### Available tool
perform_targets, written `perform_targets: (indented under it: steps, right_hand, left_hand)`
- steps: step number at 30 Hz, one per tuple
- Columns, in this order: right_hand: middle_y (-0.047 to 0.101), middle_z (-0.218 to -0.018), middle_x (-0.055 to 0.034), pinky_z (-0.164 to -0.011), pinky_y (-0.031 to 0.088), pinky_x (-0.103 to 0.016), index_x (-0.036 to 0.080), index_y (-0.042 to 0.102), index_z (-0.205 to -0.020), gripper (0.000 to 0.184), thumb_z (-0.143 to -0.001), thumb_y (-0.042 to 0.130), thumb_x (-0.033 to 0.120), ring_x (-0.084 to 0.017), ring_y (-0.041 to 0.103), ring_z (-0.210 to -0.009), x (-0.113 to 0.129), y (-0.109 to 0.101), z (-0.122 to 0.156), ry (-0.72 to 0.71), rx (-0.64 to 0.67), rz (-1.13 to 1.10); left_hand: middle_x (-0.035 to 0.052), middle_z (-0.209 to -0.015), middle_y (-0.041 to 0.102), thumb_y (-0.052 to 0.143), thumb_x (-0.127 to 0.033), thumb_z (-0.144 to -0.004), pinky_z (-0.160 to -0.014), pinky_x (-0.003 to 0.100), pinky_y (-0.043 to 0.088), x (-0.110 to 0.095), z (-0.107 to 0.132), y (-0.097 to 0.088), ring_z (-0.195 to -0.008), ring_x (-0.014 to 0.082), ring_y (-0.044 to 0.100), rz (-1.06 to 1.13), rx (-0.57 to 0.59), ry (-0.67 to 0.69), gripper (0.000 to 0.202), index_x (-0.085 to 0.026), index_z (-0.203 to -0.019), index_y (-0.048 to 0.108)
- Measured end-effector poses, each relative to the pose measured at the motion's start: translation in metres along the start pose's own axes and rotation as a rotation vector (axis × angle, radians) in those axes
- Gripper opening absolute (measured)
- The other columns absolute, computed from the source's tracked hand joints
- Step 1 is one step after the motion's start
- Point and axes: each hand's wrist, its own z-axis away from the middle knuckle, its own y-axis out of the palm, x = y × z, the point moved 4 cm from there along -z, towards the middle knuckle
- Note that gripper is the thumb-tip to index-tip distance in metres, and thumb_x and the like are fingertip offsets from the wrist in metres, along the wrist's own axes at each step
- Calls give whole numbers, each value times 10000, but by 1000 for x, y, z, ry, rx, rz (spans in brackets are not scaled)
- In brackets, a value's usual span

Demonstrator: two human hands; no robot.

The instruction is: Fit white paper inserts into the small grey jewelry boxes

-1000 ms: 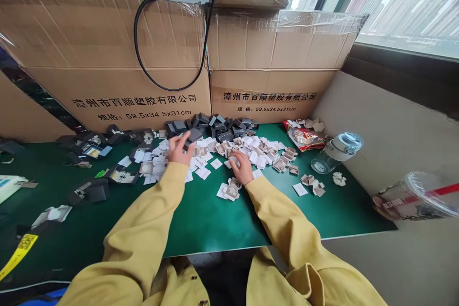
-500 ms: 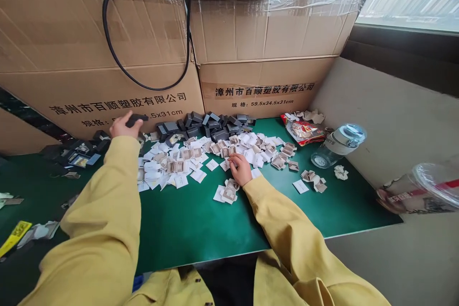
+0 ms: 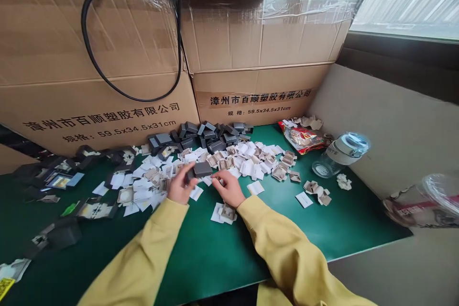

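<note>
My left hand [image 3: 180,187] grips a small black box [image 3: 202,169] between thumb and fingers, above the front of the paper pile. At the box's right end is my right hand [image 3: 230,189], its thumb and fingertips pinched together. Whatever they hold, if anything, is too small to make out. Under and behind both hands spreads a heap of white paper slips and grey-brown folded card inserts [image 3: 247,165]. A few inserts [image 3: 225,213] lie just in front of my right wrist. More black boxes [image 3: 215,136] are piled at the back against the cartons.
Large cardboard cartons [image 3: 251,81] wall off the table's back, with a black cable loop [image 3: 132,99] hanging before them. Opened black boxes [image 3: 64,232] lie left. On the right are a red snack bag [image 3: 301,137], a clear bottle [image 3: 337,155], crumpled tissue [image 3: 344,181] and a plastic cup [image 3: 423,201].
My left hand has come right and down from the left carton, bringing the black box to the middle. My right hand has shifted slightly left and lower, close to the box. The view has turned slightly.
</note>
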Motion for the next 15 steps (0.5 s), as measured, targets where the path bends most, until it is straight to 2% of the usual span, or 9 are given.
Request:
perform_targets:
  steps: [2, 3, 5, 7, 11, 13, 15]
  right_hand:
    - [552, -614, 13, -471, 404, -244, 191, 570, -866, 192, -805, 493, 356, -105, 467, -504, -4, 17, 0, 231, 109, -326]
    - [515, -571, 35, -430, 371, -220, 189, 560, -882, 210, -795, 503, 372, -83, 423, -453, -5, 23, 0, 297, 120, -458]
    - [505, -587, 48, -400, 347, -190, 186, 558, -909, 258, -731, 584, 370, -61, 411, -446, -8, 28, 0, 356, 122, -639]
    - [534, -646, 42, -405, 375, -176, 180, 562, -916, 340, -635, 674, 336, -61, 456, -491, -10, 29, 0, 382, 160, -731]
    - [572, -711, 37, -503, 491, -222, 184, 533, -890, 421, -522, 723, 260, -100, 547, -596, -14, 30, 1, 461, 256, -752]
    - [577, -735, 30, -554, 516, -247, 191, 521, -882, 372, -551, 683, 238, -121, 567, -662, -16, 26, 0, 425, 218, -671]
    - [573, -744, 17, -572, 513, -250, 194, 525, -906, 290, -631, 608, 232, -128, 563, -691, -17, 19, -2, 332, 136, -477]
  left_hand:
    - [148, -1182, 538, 490, -449, -805, -902, 359, 449, -2, 20, 25, -1100, 247, 520, 18, -38, 107, 490, -166, -1205, 502]
    - [144, -1177, 535, 497, -411, -810, -906, 363, 446, -3, 26, 31, -1104, 243, 514, 3, -67, 142, 455, -175, -1199, 503]
    - [136, -1150, 542, 520, -345, -805, -907, 373, 445, -3, 30, 33, -1092, 236, 519, -40, -90, 190, 401, -189, -1173, 512]
    - [127, -1117, 558, 538, -312, -791, -903, 380, 449, -4, 31, 32, -1066, 228, 536, -79, -79, 203, 361, -197, -1133, 524]
    - [108, -1107, 580, 557, -312, -771, -899, 402, 460, -11, 33, 32, -1053, 231, 556, -92, -42, 213, 303, -238, -1065, 550]
    - [88, -1113, 588, 589, -326, -750, -903, 396, 464, -17, 33, 31, -1047, 231, 565, -81, -27, 216, 318, -295, -1065, 561]
    - [61, -1112, 598, 625, -345, -719, -926, 386, 452, -20, 28, 20, -1042, 232, 570, -120, -39, 174, 339, -347, -1055, 575]
